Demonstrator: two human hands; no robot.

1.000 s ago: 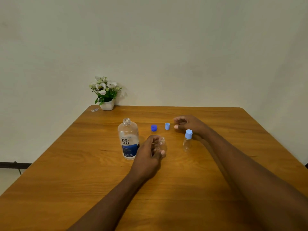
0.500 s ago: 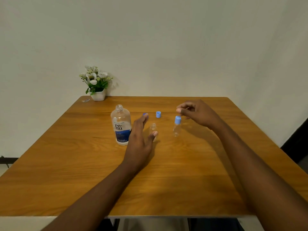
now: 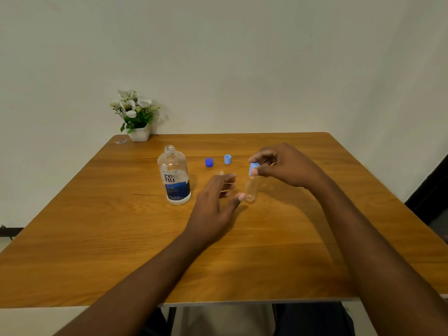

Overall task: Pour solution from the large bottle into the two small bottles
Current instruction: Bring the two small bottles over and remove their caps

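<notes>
1. You are at a wooden table [image 3: 97,238] set against a plain pale wall [image 3: 242,57].
2. Your right hand [image 3: 288,166] is to the right of the large bottle [image 3: 174,177]. Its thumb and fingertips are curled in a pinch on the light blue top of the capped small bottle [image 3: 251,189]. This clear bottle is nearly upright with a slight tilt, and you cannot tell whether its base touches the table.
3. Your left hand [image 3: 213,204] sits between the large bottle and the capped small bottle, fingers loosely spread and gripping nothing. Its thumb tip is just beside that small bottle's lower wall; whether they touch is unclear.
4. The open small bottle [image 3: 220,173] stands to the right of the large bottle. It is mostly hidden behind your left fingers, with only its neck showing.
5. The large bottle stands upright and uncapped, with a white and blue label facing you.
6. Behind and to the right of the large bottle lies a dark blue cap [image 3: 209,162]. A loose light blue cap [image 3: 227,159] lies further right, apart from it.
7. Well behind and to the left of the large bottle, a white pot of flowers [image 3: 139,117] stands at the table's far edge by the wall.
</notes>
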